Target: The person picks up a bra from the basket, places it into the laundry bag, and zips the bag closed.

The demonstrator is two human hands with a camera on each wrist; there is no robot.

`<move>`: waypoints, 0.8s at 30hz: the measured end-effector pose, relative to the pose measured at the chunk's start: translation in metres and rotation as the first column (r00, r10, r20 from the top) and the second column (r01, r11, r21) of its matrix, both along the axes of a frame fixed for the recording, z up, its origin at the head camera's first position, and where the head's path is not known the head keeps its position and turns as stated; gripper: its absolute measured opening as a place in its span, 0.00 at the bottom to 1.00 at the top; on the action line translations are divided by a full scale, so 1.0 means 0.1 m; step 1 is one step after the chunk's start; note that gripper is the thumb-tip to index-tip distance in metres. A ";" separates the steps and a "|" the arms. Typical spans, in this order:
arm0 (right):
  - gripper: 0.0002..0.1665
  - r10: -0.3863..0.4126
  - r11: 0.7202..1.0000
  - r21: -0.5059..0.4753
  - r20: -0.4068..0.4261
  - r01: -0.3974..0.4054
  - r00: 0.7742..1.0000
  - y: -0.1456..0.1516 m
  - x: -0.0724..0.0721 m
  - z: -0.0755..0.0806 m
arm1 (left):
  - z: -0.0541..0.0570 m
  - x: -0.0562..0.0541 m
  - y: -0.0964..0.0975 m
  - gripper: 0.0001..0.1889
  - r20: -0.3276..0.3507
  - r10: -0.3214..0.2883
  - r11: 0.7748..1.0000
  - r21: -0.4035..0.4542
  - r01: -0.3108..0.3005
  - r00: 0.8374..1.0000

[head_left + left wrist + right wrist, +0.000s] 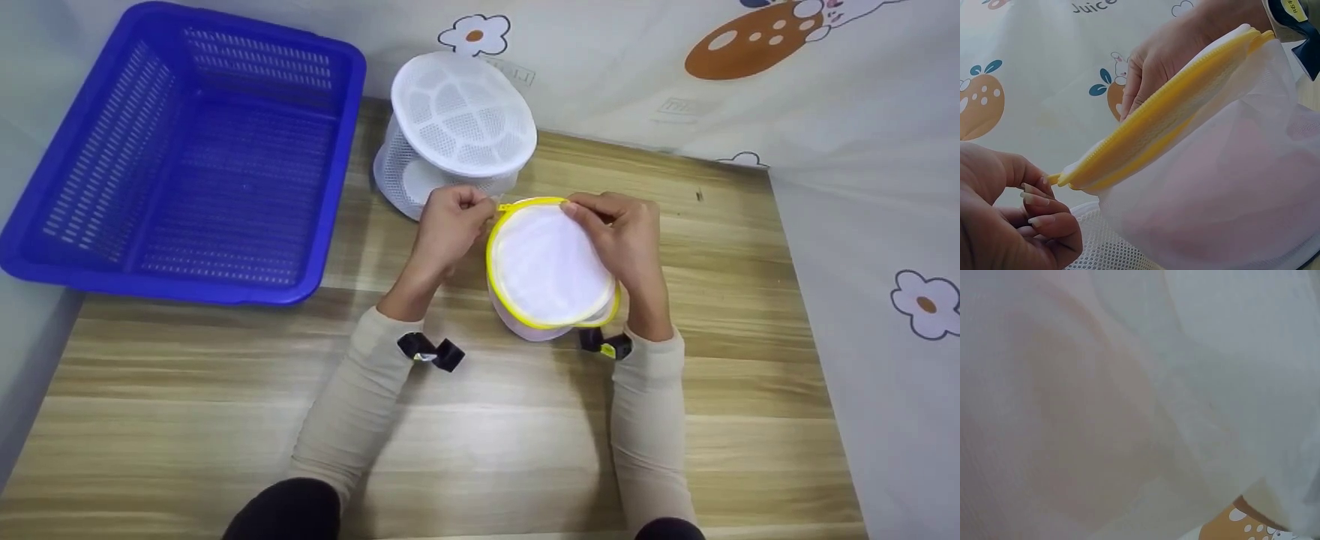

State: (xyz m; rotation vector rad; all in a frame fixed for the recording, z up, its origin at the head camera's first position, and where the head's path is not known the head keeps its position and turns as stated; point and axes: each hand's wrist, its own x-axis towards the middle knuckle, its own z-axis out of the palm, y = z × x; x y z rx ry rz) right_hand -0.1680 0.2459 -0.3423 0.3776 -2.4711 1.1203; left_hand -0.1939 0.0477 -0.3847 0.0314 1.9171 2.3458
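Holding a white bag (551, 270) between both hands' fingers: pinching the zip end (1054, 179) with the left hand (452, 229), the rim with the right hand (628, 234). Probably light, floppy; best gripped along the firmer yellow edge (1148, 118) beneath the fingers.

Bag (555, 266): one, white, round-topped, edged by a yellow zip (490, 279). Left hand (450, 229): pinching the zip's end. Right hand (628, 234): gripping the bag's far right edge. Mesh container (465, 116): white, round top tilted, standing just beyond the left hand. Crate (346, 157): blue, slotted walls, at left. Bench (510, 457): wood-grained. Backdrop (615, 97): pale, printed with flowers.
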 end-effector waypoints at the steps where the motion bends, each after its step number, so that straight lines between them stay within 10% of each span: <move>1: 0.03 0.000 1.000 0.002 -0.001 0.000 1.000 0.00 0.00 0.00 | 0.00 0.00 0.00 0.11 -0.003 -0.004 1.000 0.006 0.004 1.000; 24: 0.05 -0.059 0.998 -0.001 0.024 0.059 0.998 0.04 0.00 -0.01 | 0.00 0.00 -0.01 0.11 -0.011 -0.016 0.999 0.045 0.017 1.000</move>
